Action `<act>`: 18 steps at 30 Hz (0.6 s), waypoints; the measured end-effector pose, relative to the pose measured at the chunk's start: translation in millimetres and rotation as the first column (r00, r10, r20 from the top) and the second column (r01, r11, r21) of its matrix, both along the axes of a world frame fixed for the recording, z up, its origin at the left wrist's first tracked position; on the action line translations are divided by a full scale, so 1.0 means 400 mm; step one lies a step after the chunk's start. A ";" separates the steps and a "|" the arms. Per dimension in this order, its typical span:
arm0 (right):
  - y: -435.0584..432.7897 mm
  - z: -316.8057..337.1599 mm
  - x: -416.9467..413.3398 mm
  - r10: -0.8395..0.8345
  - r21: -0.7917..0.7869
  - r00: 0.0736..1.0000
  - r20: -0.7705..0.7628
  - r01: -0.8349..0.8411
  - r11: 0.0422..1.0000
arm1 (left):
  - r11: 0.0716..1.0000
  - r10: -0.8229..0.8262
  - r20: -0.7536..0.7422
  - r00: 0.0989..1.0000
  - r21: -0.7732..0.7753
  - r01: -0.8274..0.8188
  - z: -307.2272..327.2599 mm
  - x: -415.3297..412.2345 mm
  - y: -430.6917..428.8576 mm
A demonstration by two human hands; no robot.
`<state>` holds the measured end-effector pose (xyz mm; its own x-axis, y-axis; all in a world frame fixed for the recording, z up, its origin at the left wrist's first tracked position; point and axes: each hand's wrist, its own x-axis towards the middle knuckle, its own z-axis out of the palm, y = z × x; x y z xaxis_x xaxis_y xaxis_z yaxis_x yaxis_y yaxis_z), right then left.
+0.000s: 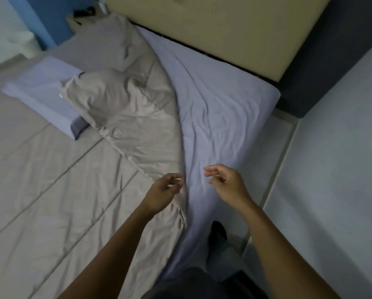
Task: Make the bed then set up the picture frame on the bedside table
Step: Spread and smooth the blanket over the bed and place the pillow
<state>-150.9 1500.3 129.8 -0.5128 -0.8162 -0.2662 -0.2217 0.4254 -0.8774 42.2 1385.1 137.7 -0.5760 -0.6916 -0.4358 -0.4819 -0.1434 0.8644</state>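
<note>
Both hands are out over the near side of the bed, right where the beige duvet [57, 190] ends and the lavender fitted sheet [221, 104] shows. The left hand [162, 190] hovers over the duvet's bunched edge, fingers [176, 176] loosely curled and slightly apart; it's just above or maybe brushing the fabric, can't tell which, but nothing is pinched. The right hand [228, 183] is over the bare sheet just beside that edge, fingers spread a bit and curled, holding nothing. The two hands are near each other with the duvet edge running between them.

The duvet covers the left part of the bed and is folded back on a diagonal, heaped up toward the headboard [213, 24], so the sheet is exposed in a wrinkled wedge on the right, up to the mattress corner. A lavender pillow [40, 87] lies on top of the duvet at far left, its near end partly buried under the crumpled heap.

The bedside table [72, 20] only peeks out at the top left, behind the duvet heap. There's something dark on it, but it's too blurry and small to say what, so I can't make out a picture frame anywhere.

The top of the headboard is cut off by the frame. The person's dark clothing [202, 283] fills the bottom edge, and a dark foot or sock [218, 230] shows by the bed on the pale floor [331, 169].
</note>
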 end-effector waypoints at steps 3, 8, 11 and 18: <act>-0.105 0.025 -0.156 0.109 0.023 0.994 -0.018 -0.109 0.994 | 0.989 0.147 0.049 0.988 0.016 -0.148 -0.009 -0.092 -0.085; -0.256 0.063 -0.387 0.235 0.052 0.970 -0.057 -0.232 0.971 | 0.950 0.310 0.035 0.950 0.022 -0.311 -0.008 -0.258 -0.214; -0.333 0.067 -0.471 0.263 0.044 0.964 -0.042 -0.261 0.964 | 0.938 0.345 0.032 0.938 -0.008 -0.345 -0.007 -0.348 -0.279; -0.460 0.071 -0.558 0.349 0.058 0.937 -0.015 -0.348 0.936 | 0.934 0.355 -0.004 0.935 -0.049 -0.355 -0.011 -0.487 -0.367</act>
<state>-374.2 1316.2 158.4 -0.2055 -0.9297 -0.3056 -0.3860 0.3639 -0.8477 -152.6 1238.4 133.4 -0.2872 -0.8710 -0.3987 -0.4115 -0.2637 0.8724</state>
